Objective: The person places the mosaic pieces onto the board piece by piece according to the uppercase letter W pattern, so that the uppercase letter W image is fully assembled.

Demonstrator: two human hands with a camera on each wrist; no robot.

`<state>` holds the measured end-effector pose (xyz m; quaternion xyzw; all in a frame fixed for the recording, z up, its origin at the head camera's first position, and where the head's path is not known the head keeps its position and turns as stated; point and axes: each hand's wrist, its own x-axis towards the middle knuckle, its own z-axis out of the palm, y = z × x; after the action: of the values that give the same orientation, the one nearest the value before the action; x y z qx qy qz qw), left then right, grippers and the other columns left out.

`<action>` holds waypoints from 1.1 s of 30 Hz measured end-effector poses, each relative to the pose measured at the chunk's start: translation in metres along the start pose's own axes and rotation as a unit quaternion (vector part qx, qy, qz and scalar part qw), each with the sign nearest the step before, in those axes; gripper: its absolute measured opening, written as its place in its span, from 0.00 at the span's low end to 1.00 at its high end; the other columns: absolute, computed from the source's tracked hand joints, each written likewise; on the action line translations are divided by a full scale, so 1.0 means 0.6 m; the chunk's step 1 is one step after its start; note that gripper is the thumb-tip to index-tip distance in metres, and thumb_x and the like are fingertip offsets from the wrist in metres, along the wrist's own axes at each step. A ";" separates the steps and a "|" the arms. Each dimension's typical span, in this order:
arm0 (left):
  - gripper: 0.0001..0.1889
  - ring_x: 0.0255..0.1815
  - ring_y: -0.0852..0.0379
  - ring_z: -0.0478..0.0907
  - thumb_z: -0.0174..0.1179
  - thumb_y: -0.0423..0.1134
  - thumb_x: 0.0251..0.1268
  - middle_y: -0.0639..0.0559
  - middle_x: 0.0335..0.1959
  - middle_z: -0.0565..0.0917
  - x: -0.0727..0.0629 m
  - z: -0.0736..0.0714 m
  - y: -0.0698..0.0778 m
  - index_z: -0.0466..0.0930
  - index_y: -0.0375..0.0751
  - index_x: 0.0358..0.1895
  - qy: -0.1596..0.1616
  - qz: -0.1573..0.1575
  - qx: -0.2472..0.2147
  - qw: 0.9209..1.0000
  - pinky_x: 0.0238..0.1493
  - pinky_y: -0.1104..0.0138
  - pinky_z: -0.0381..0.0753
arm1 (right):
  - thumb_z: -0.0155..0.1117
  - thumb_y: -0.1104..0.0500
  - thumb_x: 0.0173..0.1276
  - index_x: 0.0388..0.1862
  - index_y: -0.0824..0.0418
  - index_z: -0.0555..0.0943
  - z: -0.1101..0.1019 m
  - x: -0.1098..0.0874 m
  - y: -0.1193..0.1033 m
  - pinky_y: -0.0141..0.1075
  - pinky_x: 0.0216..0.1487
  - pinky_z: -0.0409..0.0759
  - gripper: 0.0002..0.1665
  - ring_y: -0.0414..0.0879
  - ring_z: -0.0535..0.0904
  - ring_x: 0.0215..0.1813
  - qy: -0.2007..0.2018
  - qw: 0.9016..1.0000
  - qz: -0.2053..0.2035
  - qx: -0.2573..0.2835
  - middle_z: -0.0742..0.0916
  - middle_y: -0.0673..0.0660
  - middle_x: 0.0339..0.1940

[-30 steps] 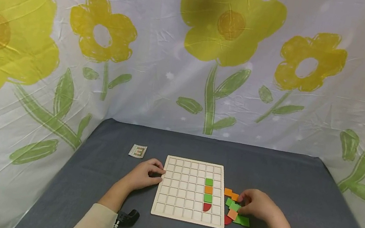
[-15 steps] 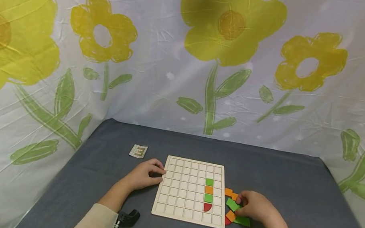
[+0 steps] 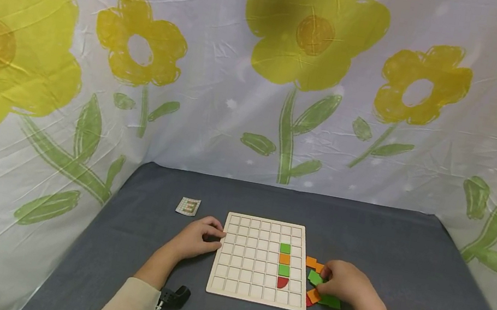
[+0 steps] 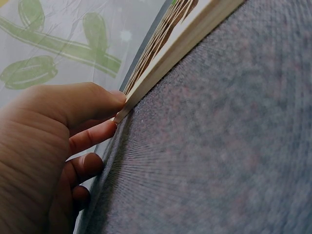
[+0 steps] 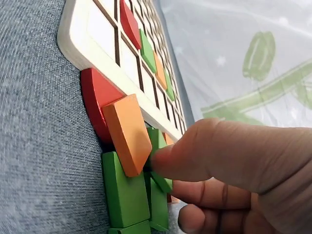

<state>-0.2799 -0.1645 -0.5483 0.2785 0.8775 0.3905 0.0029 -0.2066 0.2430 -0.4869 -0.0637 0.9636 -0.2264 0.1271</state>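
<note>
Right hand [image 3: 346,281] has shifted slightly toward the board [image 3: 239,274] since the first earlier frame; the loose orange tile [image 5: 126,131] at the near end of the pile has shifted and turned with it. Left hand [image 3: 194,237], the board and the four seated pieces keep their positions.

Left hand: thumb and forefinger are bent and hold the board's left edge, with the other fingers loosely curled. Right hand: thumb and forefinger are bent close together on a green tile [image 3: 314,277], leaving only a small gap. Grip firmness cannot be told, as the thumb hides part of the contact.

Location of parts: the loose pieces lie heaped along the board's right edge. Within the heap, the loose orange tile rests tilted against a red piece [image 5: 95,95], and further green pieces [image 5: 126,192] lie beside it. On the board, one column carries an upper green square [image 3: 285,248], an orange square [image 3: 284,259], a lower green square [image 3: 283,270] and a rounded red piece [image 3: 282,283]. The pattern card [image 3: 188,206] lies beyond the left hand.

Step in hand, as judged: separating one green tile from the heap. Next move probably calls for a secure pinch, a lift clear of neighbouring pieces, and alignment with a vacant cell while the left hand steadies the board.
</note>
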 end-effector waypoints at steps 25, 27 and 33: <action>0.13 0.40 0.59 0.74 0.71 0.35 0.66 0.55 0.50 0.79 -0.001 0.001 -0.001 0.90 0.40 0.52 0.007 0.008 -0.006 1.000 0.44 0.62 0.77 | 0.71 0.62 0.57 0.43 0.58 0.84 -0.033 -0.023 -0.049 0.38 0.25 0.68 0.13 0.43 0.70 0.20 0.129 0.988 -0.073 0.037 0.82 0.47 0.30; 0.13 0.39 0.59 0.74 0.71 0.35 0.66 0.54 0.50 0.79 -0.001 0.002 -0.002 0.90 0.39 0.52 0.009 0.013 -0.004 1.000 0.43 0.62 0.76 | 0.70 0.63 0.57 0.43 0.58 0.83 -0.032 -0.024 -0.053 0.37 0.24 0.68 0.13 0.42 0.70 0.20 0.139 0.986 -0.078 0.043 0.81 0.47 0.29; 0.12 0.39 0.58 0.74 0.71 0.35 0.66 0.53 0.50 0.80 0.001 0.002 -0.003 0.90 0.39 0.51 0.010 0.016 -0.004 1.000 0.42 0.62 0.76 | 0.68 0.65 0.56 0.43 0.60 0.83 -0.028 -0.025 -0.061 0.36 0.22 0.68 0.14 0.43 0.69 0.20 0.145 0.984 -0.081 0.065 0.80 0.48 0.28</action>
<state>-0.2809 -0.1642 -0.5502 0.2888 0.8712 0.3969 -0.0114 -0.1944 0.2199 -0.4526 -0.1000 0.9465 -0.3054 -0.0291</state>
